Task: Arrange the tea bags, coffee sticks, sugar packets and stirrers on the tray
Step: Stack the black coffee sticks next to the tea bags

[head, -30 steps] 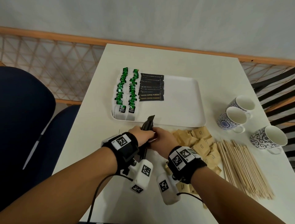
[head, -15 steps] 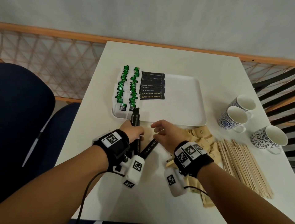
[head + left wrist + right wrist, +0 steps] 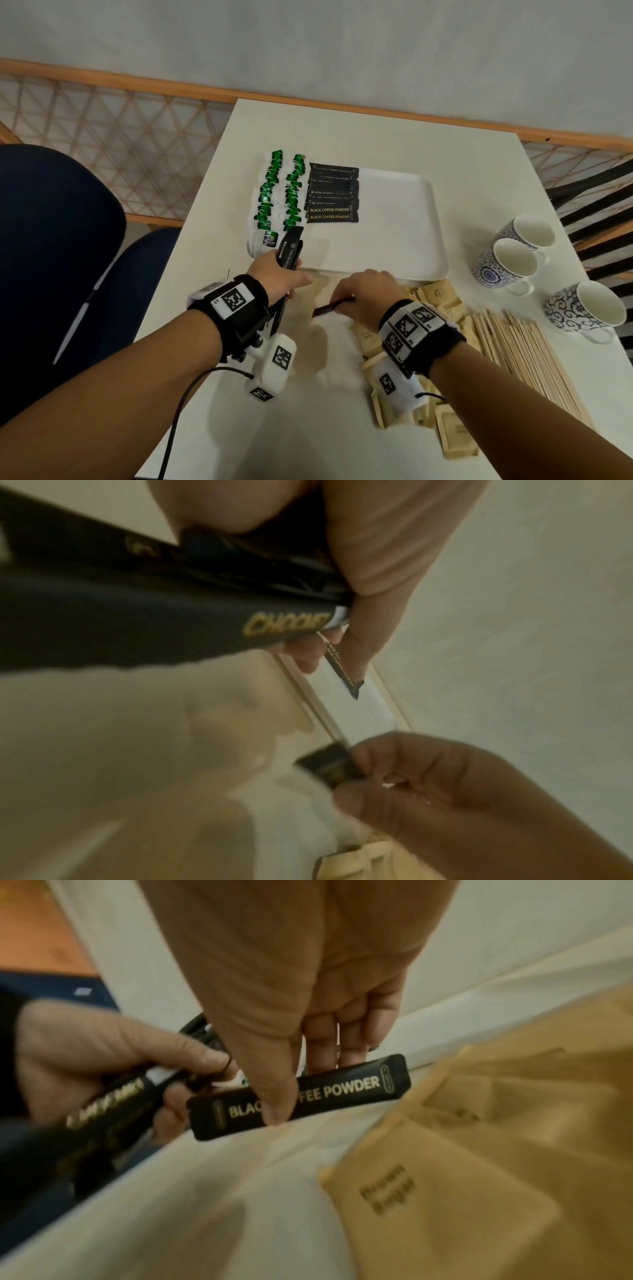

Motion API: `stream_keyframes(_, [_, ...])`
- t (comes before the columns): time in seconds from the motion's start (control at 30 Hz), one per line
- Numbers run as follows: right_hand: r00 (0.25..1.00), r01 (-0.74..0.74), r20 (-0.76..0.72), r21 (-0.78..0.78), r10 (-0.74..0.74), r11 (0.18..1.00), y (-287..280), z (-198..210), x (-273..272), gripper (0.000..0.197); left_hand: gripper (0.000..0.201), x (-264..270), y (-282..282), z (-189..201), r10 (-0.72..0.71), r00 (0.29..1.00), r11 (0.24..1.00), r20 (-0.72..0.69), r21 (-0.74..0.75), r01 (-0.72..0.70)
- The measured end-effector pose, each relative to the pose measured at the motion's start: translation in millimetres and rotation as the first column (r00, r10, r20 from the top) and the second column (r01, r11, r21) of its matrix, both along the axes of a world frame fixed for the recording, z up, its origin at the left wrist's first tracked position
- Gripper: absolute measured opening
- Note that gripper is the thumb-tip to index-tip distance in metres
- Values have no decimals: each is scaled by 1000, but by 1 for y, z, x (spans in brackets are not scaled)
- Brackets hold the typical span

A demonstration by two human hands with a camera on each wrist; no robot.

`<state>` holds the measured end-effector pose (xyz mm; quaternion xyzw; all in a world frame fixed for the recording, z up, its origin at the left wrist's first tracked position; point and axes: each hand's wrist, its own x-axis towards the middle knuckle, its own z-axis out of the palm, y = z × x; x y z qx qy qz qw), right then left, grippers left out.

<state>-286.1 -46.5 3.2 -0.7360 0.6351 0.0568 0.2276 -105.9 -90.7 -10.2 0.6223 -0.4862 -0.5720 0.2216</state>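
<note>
A white tray [image 3: 394, 240] lies mid-table with two rows of green tea bags [image 3: 279, 192] at its left and a column of black coffee sticks [image 3: 332, 195] beside them. My left hand [image 3: 284, 274] grips a bundle of black coffee sticks [image 3: 289, 251] [image 3: 137, 610] just in front of the tray's near left corner. My right hand [image 3: 363, 291] pinches a single black coffee stick [image 3: 334, 306] [image 3: 301, 1096] between thumb and fingers, low over the table before the tray. Brown sugar packets [image 3: 438, 298] and wooden stirrers [image 3: 527, 353] lie on the table to the right.
Three patterned mugs [image 3: 507, 263] stand at the right edge of the table. A blue chair [image 3: 61, 257] sits to the left. More sugar packets [image 3: 455, 442] lie near the front edge under my right forearm.
My hands have parted: the left has carried the bundle up toward the tray's near left corner, and the right has picked one coffee stick off the table.
</note>
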Motion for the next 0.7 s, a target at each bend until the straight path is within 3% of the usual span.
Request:
stream_keyframes(0.07, [963,152,217,46,-159,987,-4,8,-1,6,25,-1,-1,5,-41,999,999,-21,-29,41])
stream_keyframes(0.13, [924,186,332,49,-192,981,-10,13,-1,7,24,-3,-2,13,-66,996,997,-64,-55,62])
stream_keyframes(0.27, [885,233,409,27,-224,972,-23,18,-6,11,21,1,-15,30,-22,984,998,-177,-62,12])
stream_keyframes(0.37, [850,241,473,46,-233,970,-34,19,-9,11,34,4,-29,37,-74,991,995,-108,-79,66])
stream_keyframes(0.47, [832,216,513,47,-209,975,-46,24,-12,16,27,5,-46,41,-63,996,992,-56,-113,56])
stream_keyframes(0.63, [767,304,566,97,-304,948,-75,28,-29,16,27,5,-76,41,14,996,991,-92,-129,-26])
stream_keyframes(0.7, [776,290,556,106,-298,951,-86,27,-34,19,27,1,-87,40,6,995,992,-101,-121,-18])
